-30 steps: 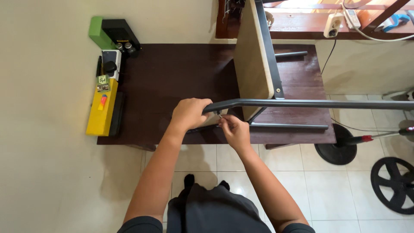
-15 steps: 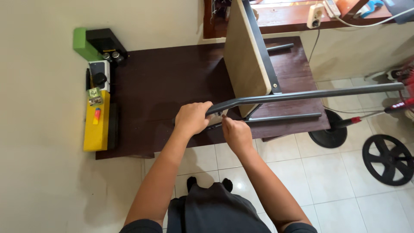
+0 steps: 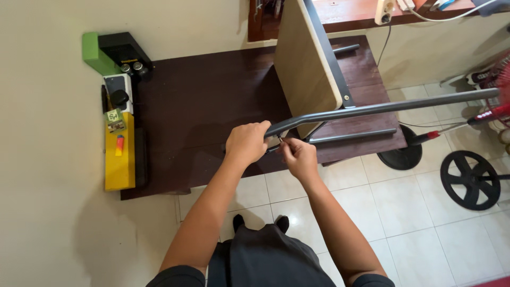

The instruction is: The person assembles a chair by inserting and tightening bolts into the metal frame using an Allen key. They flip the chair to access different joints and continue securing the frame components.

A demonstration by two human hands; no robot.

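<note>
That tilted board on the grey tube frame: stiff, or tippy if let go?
The grey tube frame looks rigid, probably metal. With the board standing on edge, it seems top-heavy and apt to tip. The left hand grips the tube end, likely steadying it.

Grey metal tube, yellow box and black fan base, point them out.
Grey metal tube (image 3: 382,109), head view, mid-length of the bar.
Yellow box (image 3: 119,165), head view, top face.
Black fan base (image 3: 399,155), head view, disc's top.

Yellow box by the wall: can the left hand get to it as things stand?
Probably yes. The left hand grips the grey metal tube, but only bare dark tabletop lies between it and the yellow box.
</note>
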